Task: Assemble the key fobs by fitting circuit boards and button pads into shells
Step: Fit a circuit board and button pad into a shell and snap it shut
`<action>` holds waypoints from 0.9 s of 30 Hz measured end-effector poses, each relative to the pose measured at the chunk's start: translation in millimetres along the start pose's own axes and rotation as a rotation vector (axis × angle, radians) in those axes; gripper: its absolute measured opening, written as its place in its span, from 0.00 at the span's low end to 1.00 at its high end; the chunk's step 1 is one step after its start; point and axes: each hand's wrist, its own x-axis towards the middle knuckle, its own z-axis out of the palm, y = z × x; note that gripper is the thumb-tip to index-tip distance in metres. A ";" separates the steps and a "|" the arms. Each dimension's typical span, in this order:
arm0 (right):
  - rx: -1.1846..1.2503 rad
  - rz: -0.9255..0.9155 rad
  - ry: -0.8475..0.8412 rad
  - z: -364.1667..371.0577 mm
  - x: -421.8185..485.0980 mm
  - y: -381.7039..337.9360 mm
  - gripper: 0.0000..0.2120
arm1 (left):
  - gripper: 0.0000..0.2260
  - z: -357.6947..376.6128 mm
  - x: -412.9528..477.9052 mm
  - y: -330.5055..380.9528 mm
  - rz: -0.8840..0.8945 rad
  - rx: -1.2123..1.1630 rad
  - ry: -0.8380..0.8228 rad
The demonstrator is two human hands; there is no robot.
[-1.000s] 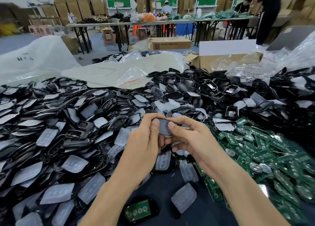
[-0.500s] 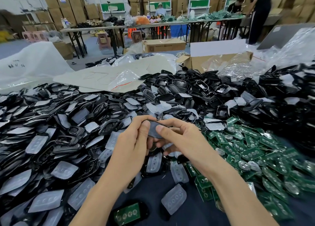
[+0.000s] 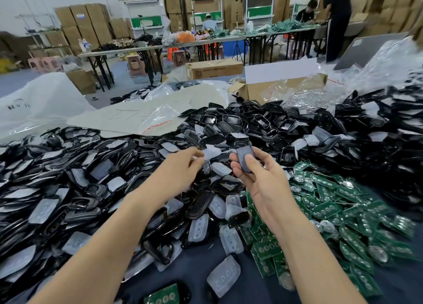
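Observation:
My right hand grips a dark key fob shell with its grey button pad, thumb on its face. My left hand is a little to the left of it, its fingertips pinching a thin clear film. Black shells mixed with translucent button pads are heaped across the left and back of the table. Green circuit boards lie in a pile to the right. At the near edge a black shell with a green board fitted in it lies face up.
An open cardboard box with clear bags stands behind the heap, beside white plastic sheeting. A loose button pad lies on the dark blue tabletop between my arms. People work at long tables further back.
My hands, both on the fob before, have come apart. The right hand kept the fob and the left hand drew away to the left with the clear film.

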 end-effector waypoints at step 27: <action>-0.120 0.026 -0.158 9.6 -9.0 9.2 0.13 | 0.10 -34.9 -37.7 6.7 0.031 0.176 -0.151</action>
